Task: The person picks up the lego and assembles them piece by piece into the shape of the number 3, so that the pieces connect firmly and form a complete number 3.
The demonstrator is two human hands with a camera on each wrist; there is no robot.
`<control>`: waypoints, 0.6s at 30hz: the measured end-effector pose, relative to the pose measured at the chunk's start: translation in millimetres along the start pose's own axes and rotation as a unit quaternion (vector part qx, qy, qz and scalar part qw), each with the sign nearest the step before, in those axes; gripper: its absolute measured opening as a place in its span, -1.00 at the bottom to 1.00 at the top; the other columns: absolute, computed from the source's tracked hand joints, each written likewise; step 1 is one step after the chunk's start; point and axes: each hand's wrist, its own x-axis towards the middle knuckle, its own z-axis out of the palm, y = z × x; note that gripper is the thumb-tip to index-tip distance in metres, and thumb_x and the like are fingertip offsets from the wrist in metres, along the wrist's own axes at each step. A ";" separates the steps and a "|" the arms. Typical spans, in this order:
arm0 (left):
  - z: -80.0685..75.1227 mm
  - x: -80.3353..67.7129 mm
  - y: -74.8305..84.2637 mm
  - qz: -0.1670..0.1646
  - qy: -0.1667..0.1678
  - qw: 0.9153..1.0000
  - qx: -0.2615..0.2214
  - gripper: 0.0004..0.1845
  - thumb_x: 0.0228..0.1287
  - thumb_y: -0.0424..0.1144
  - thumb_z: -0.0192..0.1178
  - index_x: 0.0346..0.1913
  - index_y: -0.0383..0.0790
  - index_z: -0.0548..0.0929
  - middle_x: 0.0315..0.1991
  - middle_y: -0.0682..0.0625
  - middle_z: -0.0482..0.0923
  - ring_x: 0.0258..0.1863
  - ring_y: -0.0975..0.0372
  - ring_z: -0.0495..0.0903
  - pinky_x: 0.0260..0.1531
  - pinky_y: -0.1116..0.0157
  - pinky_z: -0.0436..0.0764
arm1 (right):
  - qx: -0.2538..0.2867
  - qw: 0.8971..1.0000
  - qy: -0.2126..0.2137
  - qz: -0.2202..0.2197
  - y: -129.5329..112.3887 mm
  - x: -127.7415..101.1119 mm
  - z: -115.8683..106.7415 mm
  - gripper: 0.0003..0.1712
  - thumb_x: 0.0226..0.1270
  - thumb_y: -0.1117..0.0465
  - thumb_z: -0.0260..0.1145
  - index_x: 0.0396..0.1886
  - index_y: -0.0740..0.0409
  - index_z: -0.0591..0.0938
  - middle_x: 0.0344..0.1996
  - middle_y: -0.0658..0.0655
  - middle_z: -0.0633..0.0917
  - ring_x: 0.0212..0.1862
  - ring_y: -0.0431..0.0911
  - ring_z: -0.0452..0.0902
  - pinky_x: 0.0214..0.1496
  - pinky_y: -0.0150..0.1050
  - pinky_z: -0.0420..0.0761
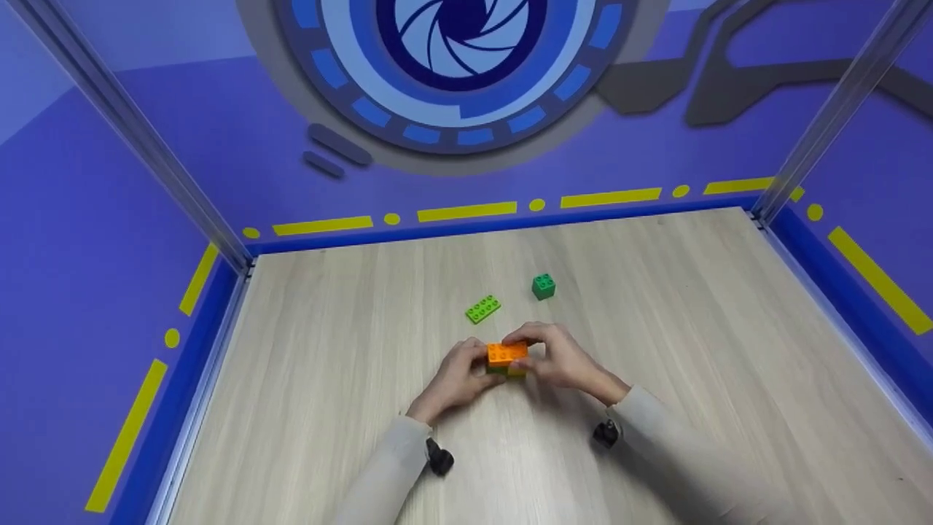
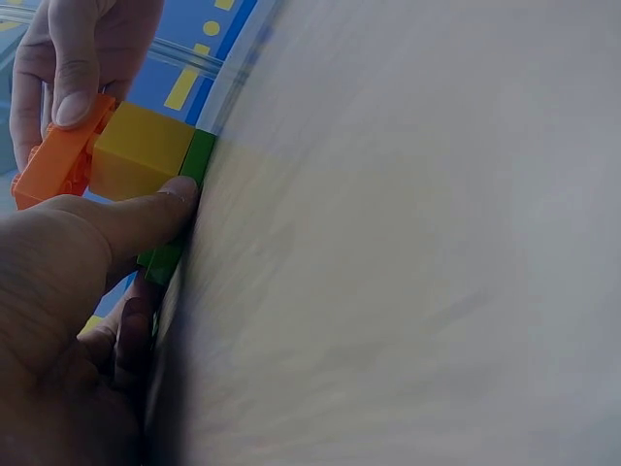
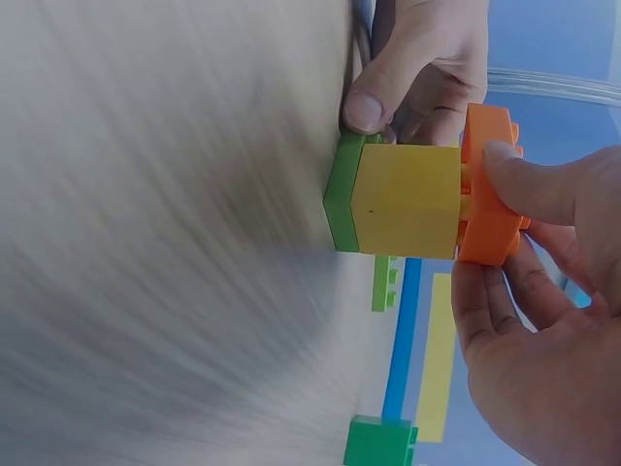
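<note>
My right hand [image 1: 560, 361] pinches an orange brick [image 1: 500, 356] between thumb and fingers, above a yellow brick [image 3: 408, 202]. In the right wrist view, yellow studs show in the narrow space between the two bricks. The yellow brick sits on one end of a flat green brick [image 3: 341, 199], low on the tabletop. My left hand [image 1: 456, 375] grips the green brick, its thumb pressed along the side beside the yellow one. In the head view the orange brick hides most of the two bricks below it.
Just beyond my hands, a flat light-green brick [image 1: 483, 309] with studs up lies on the wooden table [image 1: 350, 350]. To its right and farther back stands a small dark-green brick [image 1: 544, 287]. Blue and purple panels [image 1: 182, 131] wall the table's back and sides.
</note>
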 end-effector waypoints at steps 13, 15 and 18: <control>-0.1 0.6 -0.8 0.000 -0.003 1.000 -0.008 -0.68 0.37 -0.03 0.49 0.09 -0.03 0.79 -0.10 0.14 0.54 -0.03 0.24 0.47 0.09 0.23 0.48 | -0.006 1.000 -0.001 -0.008 1.8 -1.2 -1.1 -0.60 0.33 0.43 0.51 0.12 0.07 0.80 0.03 0.00 0.82 0.12 -0.05 0.71 0.29 0.02 0.68; 0.5 0.7 -1.0 0.000 -0.001 1.000 -0.010 -0.68 0.37 -0.03 0.49 0.09 -0.04 0.79 -0.09 0.13 0.55 -0.03 0.23 0.48 0.10 0.22 0.48 | -0.001 1.000 -0.001 -0.003 2.8 -1.7 -1.1 -0.60 0.34 0.42 0.51 0.12 0.05 0.80 0.04 -0.01 0.82 0.12 -0.05 0.71 0.30 0.03 0.67; 0.8 0.7 -0.7 -0.004 -0.001 1.000 -0.012 -0.67 0.36 -0.02 0.50 0.10 -0.03 0.79 -0.08 0.13 0.55 -0.02 0.22 0.48 0.10 0.21 0.48 | 0.016 1.000 -0.001 0.012 4.8 -2.1 -0.6 -0.62 0.35 0.39 0.52 0.12 0.01 0.81 0.04 -0.05 0.81 0.14 -0.06 0.70 0.33 0.04 0.65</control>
